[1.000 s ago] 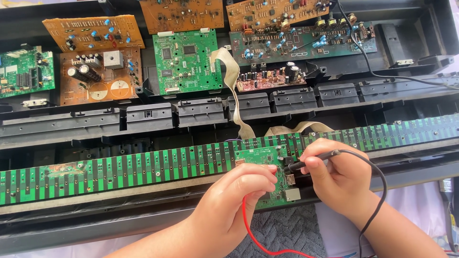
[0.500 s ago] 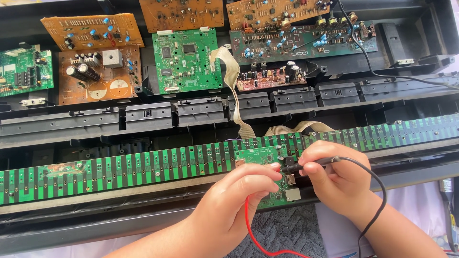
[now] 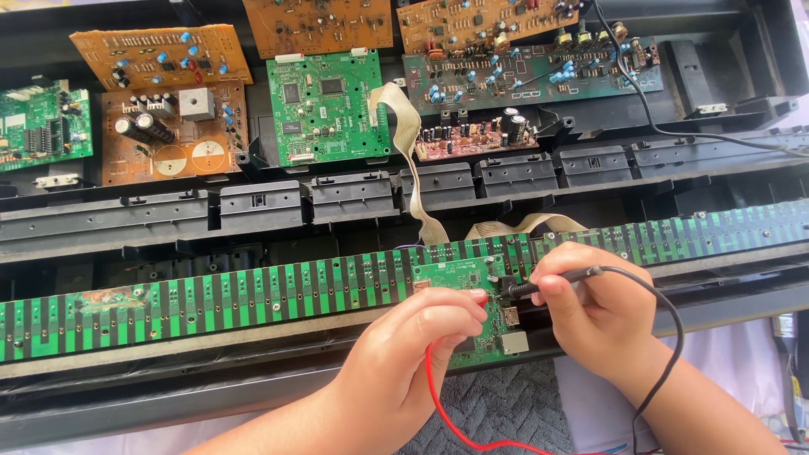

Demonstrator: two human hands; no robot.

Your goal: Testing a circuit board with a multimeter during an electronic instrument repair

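At lower centre, my left hand pinched the red probe, my right hand the black probe, over the small board.

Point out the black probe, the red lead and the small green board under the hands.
Black probe [image 3: 552, 282], head view, on its shaft just left of the right hand's fingers.
Red lead [image 3: 442, 417], head view, on the wire curving below the left hand.
Small green board [image 3: 447, 274], head view, on its upper left area.
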